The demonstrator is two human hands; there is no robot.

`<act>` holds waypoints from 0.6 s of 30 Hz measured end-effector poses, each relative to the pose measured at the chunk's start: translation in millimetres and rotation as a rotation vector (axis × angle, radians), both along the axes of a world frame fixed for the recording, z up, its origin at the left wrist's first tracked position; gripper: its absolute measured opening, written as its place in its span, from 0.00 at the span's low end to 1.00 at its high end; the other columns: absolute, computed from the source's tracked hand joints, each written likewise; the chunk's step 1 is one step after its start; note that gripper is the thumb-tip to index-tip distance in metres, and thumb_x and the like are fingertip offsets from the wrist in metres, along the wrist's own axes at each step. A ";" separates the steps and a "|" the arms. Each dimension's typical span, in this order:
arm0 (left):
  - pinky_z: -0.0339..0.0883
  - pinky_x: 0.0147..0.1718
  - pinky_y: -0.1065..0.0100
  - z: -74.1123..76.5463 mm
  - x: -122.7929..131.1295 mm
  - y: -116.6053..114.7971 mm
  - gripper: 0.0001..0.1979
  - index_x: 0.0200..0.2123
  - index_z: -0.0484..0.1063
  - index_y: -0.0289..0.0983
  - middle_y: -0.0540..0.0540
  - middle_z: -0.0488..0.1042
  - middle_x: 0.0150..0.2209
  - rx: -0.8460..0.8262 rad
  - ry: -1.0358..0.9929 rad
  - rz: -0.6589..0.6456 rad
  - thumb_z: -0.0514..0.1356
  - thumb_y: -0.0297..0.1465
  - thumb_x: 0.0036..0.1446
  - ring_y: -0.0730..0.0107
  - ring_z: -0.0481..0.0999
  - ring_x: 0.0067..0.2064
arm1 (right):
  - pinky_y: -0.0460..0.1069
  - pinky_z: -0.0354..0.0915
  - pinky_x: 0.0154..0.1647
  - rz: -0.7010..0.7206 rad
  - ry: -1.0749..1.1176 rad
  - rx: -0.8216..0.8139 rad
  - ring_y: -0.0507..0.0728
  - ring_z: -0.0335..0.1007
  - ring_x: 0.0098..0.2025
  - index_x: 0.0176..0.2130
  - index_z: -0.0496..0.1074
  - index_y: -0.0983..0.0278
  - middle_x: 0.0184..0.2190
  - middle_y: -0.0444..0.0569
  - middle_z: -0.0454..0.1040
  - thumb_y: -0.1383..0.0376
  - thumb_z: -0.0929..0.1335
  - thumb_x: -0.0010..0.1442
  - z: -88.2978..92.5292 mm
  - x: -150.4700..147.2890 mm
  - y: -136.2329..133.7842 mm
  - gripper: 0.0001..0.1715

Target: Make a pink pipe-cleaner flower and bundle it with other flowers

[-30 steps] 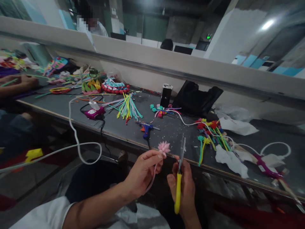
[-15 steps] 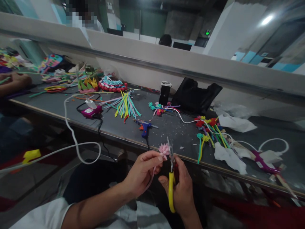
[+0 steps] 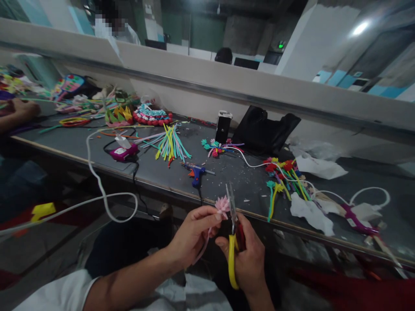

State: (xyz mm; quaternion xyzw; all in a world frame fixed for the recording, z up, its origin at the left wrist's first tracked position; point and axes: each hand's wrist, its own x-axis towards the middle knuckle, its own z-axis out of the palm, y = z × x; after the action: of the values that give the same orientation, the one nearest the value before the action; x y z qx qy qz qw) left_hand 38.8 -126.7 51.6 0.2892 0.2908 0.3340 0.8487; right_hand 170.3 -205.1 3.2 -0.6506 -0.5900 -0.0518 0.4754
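A pink pipe-cleaner flower (image 3: pixel 222 204) stands upright between the thumb and fingers of my left hand (image 3: pixel 197 231), its pale stem hanging down below the hand. My right hand (image 3: pixel 248 252) grips scissors (image 3: pixel 232 263) with yellow handles, the blades pointing up and slightly parted. Those blades are right beside the flower's right side; whether they touch a petal I cannot tell. Beyond my hands, near the table edge, lies a blue glue gun (image 3: pixel 196 173) with an orange trigger.
A bundle of yellow, teal and lilac pipe cleaners (image 3: pixel 171 144) lies on the dark table. Finished flowers (image 3: pixel 282 168) and crumpled white paper (image 3: pixel 311 211) are to the right. A white cable (image 3: pixel 100 185) loops off the front edge. A co-worker's hand (image 3: pixel 24 110) is far left.
The scissor blades have spread a little and tilted slightly left by the flower. My left hand keeps its hold on the flower, almost unmoved.
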 end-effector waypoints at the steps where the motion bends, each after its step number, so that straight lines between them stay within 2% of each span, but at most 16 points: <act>1: 0.58 0.24 0.76 -0.1 -0.1 -0.1 0.06 0.28 0.78 0.33 0.50 0.72 0.23 0.006 0.003 -0.003 0.70 0.28 0.46 0.81 0.67 0.23 | 0.50 0.73 0.39 -0.012 -0.013 0.010 0.60 0.77 0.41 0.54 0.66 0.68 0.42 0.58 0.78 0.48 0.68 0.58 -0.3 0.4 -0.2 0.34; 7: 0.58 0.24 0.76 1.7 -0.1 0.0 0.06 0.27 0.78 0.34 0.51 0.72 0.23 0.010 0.003 -0.002 0.70 0.28 0.45 0.81 0.67 0.23 | 0.45 0.72 0.32 -0.048 0.026 -0.029 0.55 0.78 0.31 0.51 0.69 0.66 0.34 0.49 0.80 0.51 0.69 0.59 -0.4 2.1 -4.0 0.27; 11: 0.58 0.26 0.76 4.6 -0.3 -0.5 0.06 0.27 0.78 0.33 0.49 0.73 0.23 0.019 0.019 0.009 0.70 0.29 0.45 0.80 0.68 0.24 | 0.49 0.73 0.37 -0.102 0.060 -0.002 0.58 0.78 0.38 0.53 0.67 0.67 0.41 0.55 0.78 0.48 0.67 0.59 0.9 4.0 -7.2 0.32; 14: 0.58 0.27 0.76 6.6 0.2 -1.3 0.07 0.27 0.78 0.33 0.50 0.72 0.23 0.017 0.021 0.018 0.71 0.30 0.44 0.80 0.67 0.24 | 0.52 0.73 0.40 -0.077 0.060 0.005 0.61 0.76 0.43 0.56 0.65 0.67 0.45 0.58 0.76 0.48 0.66 0.60 0.1 5.1 -8.6 0.34; 18: 0.58 0.26 0.75 6.6 0.7 -1.5 0.07 0.27 0.79 0.33 0.49 0.73 0.23 0.019 0.029 0.024 0.71 0.30 0.43 0.79 0.67 0.24 | 0.53 0.73 0.41 -0.015 0.061 -0.052 0.61 0.75 0.44 0.55 0.65 0.66 0.44 0.58 0.76 0.50 0.68 0.59 -0.7 3.8 -9.8 0.32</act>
State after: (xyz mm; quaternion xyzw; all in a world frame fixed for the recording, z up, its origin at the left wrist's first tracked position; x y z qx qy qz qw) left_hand 39.5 -128.2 58.2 0.2985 0.3031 0.3428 0.8375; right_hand 174.1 -214.9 2.5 -0.6683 -0.5714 -0.0203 0.4759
